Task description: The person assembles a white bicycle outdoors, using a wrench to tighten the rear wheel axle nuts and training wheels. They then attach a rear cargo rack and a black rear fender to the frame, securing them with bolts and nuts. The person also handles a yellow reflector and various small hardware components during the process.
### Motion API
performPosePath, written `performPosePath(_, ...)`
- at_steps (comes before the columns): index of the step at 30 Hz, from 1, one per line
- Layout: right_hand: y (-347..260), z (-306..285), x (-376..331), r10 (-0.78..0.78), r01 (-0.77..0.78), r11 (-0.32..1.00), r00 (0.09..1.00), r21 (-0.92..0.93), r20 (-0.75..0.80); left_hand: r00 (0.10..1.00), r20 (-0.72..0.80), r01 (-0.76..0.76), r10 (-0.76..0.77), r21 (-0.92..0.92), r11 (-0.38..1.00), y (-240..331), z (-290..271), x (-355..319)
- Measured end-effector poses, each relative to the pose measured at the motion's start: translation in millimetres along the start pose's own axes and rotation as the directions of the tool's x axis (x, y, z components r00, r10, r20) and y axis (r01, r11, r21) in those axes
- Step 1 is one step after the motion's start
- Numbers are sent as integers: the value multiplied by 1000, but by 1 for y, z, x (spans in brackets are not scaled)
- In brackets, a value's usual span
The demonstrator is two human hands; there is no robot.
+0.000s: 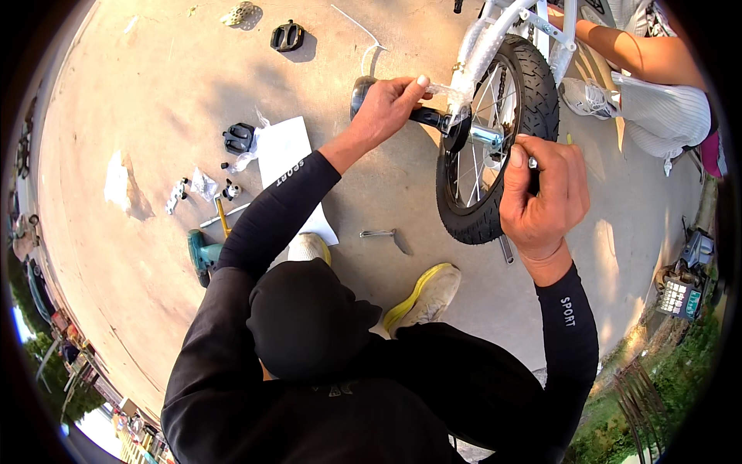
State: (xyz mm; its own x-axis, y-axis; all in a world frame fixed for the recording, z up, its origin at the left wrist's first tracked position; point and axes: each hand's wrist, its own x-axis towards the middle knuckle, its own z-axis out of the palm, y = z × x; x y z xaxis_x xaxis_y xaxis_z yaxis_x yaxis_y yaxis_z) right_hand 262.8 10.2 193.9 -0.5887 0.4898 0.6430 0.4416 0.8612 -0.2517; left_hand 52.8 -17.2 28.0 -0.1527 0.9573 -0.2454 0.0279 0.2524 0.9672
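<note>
A small bicycle's wheel with a black knobby tyre point(539, 85) stands in front of me, below a white frame point(495, 39) partly covered in clear plastic. My left hand point(386, 112) is closed in a pinch at the clear plastic wrap point(447, 92) by the frame's end. Just under it, a black bracket point(429, 117) runs from the hub side to a dark training wheel point(360, 94), partly hidden by my hand. A silver tube point(487, 136) sticks out at the hub. Close to the tyre's right side, my right hand point(547, 189) is curled around a small shiny metal piece point(532, 162), mostly covered by the fingers.
Black pedals point(287, 35), a white sheet point(282, 147), small metal parts point(176, 196) and a green power tool point(202, 257) lie to the left. A small tool point(377, 233) lies between my shoes; a wrench point(507, 250) lies below the tyre. Another person's arm point(641, 56) reaches in upper right.
</note>
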Motion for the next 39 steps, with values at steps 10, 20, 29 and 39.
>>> performPosePath(10,5,1,1,31,-31,999,999,11,12,997,-14,42,-72,-700,713,-13,54,70)
performPosePath(20,1,6,5,34,-34,999,997,-2,73,966,-237,-77,-102,-644,761,-12,53,57)
performPosePath(29,-7,-4,-3,56,-36,987,991,-159,121,812,-427,-439,399,5,898,10,32,1)
performPosePath(39,-7,-7,2,-15,76,965,972,-250,235,500,-864,357,62,270,894,-152,-235,-308)
